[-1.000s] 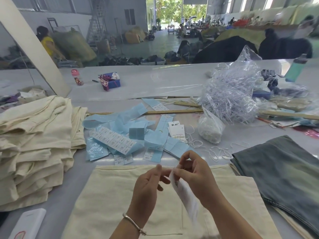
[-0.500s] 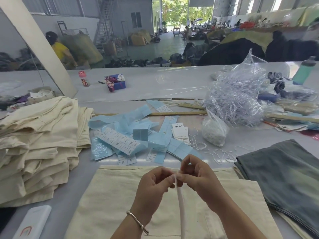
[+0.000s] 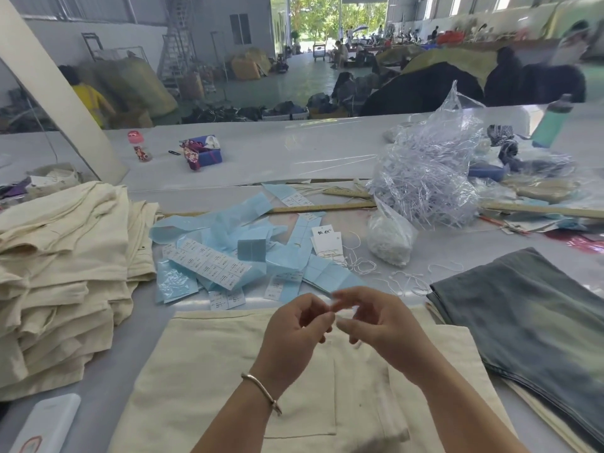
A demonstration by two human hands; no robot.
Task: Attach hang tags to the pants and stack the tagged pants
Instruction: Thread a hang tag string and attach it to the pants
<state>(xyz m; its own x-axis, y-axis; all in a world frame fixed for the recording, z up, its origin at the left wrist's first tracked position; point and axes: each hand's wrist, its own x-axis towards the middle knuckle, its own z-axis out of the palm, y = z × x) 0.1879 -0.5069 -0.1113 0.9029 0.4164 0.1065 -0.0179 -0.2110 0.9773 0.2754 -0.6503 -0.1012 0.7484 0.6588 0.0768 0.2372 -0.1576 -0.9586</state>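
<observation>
The cream pants lie flat at the near edge of the grey table, waistband edge away from the person, a patch pocket's stitched outline showing below the hands. Bare tabletop shows in a narrow strip to their left, between them and the stack of folded cream pants, whose soft, rumpled layers rise high by the left edge. To the right, folded grey-washed denim pants overlap the cream pair's right margin, so little free room remains there.

Both hands hover over the waistband, fingertips nearly meeting. The left hand, a metal bangle on its wrist, has fingers curled inward toward the thumb; the right hand curls likewise. Something small and pale blurs between the fingertips, possibly a string or tag, but what each hand pinches cannot be told.

Beyond the hands lies a loose scatter of light-blue label strips with printed white stickers, and a few white hang tags beside tangled white strings. A small clear bag holds white stuffing-like loops; a larger crinkled clear bag holds thin plastic fasteners. A long wooden ruler crosses behind them. A white power bank sits at the near left corner.
</observation>
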